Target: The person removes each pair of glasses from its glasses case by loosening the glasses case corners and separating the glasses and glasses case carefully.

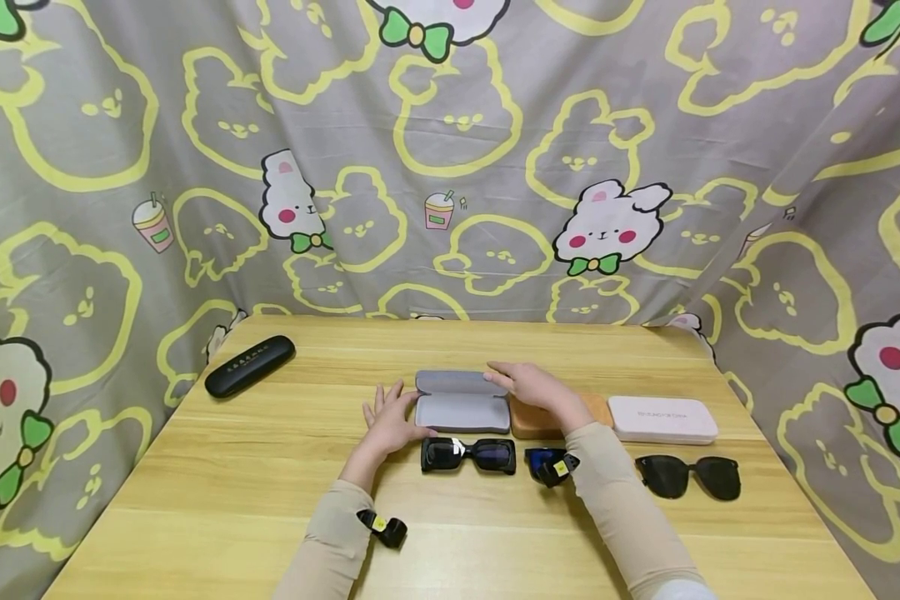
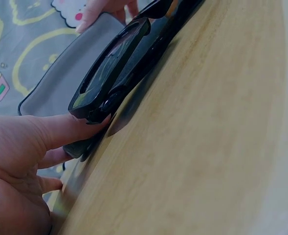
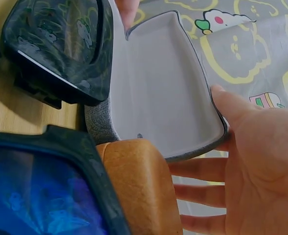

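A grey glasses case [image 1: 462,414] lies open on the table, its lid [image 3: 163,83] raised at the back and its pale inside bare. My left hand [image 1: 392,422] holds the case's left end, thumb at the front corner and other fingers spread beside it. My right hand [image 1: 534,387] holds the lid near its right corner, thumb at the rim and fingers behind. Just in front of the case lie black thick-framed sunglasses [image 1: 492,455]. Blue-lensed sunglasses [image 3: 41,196] lie under my right forearm, partly hidden in the head view.
Right of the grey case stand an orange-brown case [image 1: 536,423], partly behind my right arm, and a white case [image 1: 663,419]. Dark sunglasses [image 1: 667,477] lie before the white one. A black case [image 1: 251,367] sits at the far left, near the patterned curtain [image 1: 360,275].
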